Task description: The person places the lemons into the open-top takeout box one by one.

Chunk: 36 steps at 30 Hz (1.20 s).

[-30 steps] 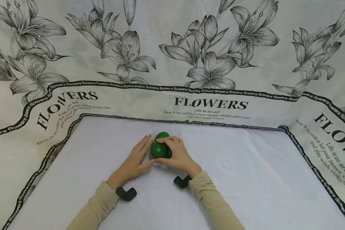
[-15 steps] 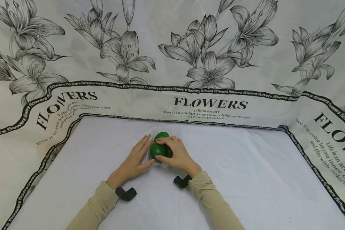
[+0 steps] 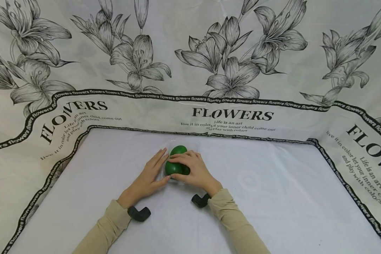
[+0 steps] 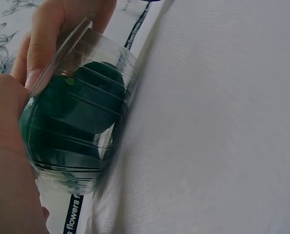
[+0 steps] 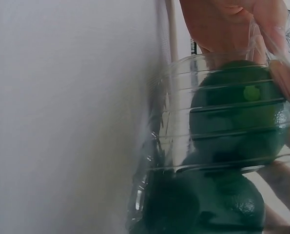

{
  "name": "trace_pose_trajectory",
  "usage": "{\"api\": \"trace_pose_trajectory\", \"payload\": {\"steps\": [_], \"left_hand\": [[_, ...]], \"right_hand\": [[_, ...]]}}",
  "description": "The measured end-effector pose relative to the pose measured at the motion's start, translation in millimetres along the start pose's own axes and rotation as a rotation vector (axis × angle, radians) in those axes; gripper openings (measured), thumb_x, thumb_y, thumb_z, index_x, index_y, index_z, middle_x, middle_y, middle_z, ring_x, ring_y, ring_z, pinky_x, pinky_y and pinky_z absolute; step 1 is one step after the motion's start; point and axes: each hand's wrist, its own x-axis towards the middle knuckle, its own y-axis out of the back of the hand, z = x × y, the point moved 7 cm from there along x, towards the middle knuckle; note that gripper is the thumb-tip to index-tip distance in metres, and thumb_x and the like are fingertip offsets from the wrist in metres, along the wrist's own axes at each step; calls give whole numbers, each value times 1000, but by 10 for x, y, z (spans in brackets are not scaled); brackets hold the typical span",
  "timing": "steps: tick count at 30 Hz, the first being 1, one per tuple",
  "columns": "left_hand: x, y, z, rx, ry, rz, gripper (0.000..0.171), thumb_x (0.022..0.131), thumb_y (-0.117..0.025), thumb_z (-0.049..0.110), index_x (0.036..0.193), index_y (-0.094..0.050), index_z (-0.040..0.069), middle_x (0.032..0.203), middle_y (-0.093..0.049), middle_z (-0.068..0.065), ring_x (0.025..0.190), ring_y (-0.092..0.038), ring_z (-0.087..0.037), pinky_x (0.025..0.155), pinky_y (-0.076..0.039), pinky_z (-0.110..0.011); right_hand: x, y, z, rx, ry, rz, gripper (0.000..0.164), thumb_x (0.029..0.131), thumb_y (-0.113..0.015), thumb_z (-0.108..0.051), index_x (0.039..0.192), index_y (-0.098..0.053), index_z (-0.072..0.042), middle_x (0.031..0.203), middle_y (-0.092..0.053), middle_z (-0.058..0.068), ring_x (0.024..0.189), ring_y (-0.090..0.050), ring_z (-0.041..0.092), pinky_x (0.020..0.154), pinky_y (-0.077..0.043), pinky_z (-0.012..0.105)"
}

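Observation:
A clear plastic container [image 4: 106, 45] on the table holds several round green fruits that look like limes. In the head view one lime [image 3: 179, 149] lies at the back, another lime [image 3: 173, 169] in front of it. Part of a third lime [image 3: 186, 170] shows beneath my right hand [image 3: 193, 167]. My right hand reaches over the container, its thumb and fingers curled round the front lime. My left hand [image 3: 151, 173] rests along the container's left side, fingers straight, thumb at the front corner. Ridged plastic walls and a pale stem spot [image 5: 251, 92] show in the right wrist view.
A white cloth [image 3: 266, 190] covers the table. Behind and at the sides stands a flower-printed curtain [image 3: 231, 81] with a black lettered border. Black curved wrist pieces [image 3: 139, 213] sit below both hands, beside the beige sleeves.
My right index finger has shifted slightly forward and left over the front lime, covering more of its top. The right thumb has slid a little lower. My left hand stays in place.

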Motion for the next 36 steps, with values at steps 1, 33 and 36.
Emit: {"api": "trace_pose_trajectory", "payload": {"steps": [1,33,36], "left_hand": [[1,-1,-1,2,-2,1,73,94,-60,34,152,-33,-2,161,-22,-21,147,-18,-41,111,-22,-66],[-24,-14,-10,-34,21,5,70,95,-61,27,153,-32,-1,162,-21,-20,148,-18,-40,113,-21,-64],[-6,42,-25,-31,67,11,69,96,-60,26,153,-31,0,163,-17,-16,148,-16,-42,113,-19,-65]], "right_hand": [[1,1,-2,-4,5,-1,46,85,-73,-39,128,-68,-21,135,-62,-1,120,-49,22,102,-33,52],[-155,479,28,133,70,221,28,90,-70,-7,117,-70,-2,122,-67,15,113,-59,28,94,-46,47],[-270,667,85,101,36,266,28,89,-70,-5,117,-70,-3,123,-67,14,112,-59,30,92,-45,49]]}}
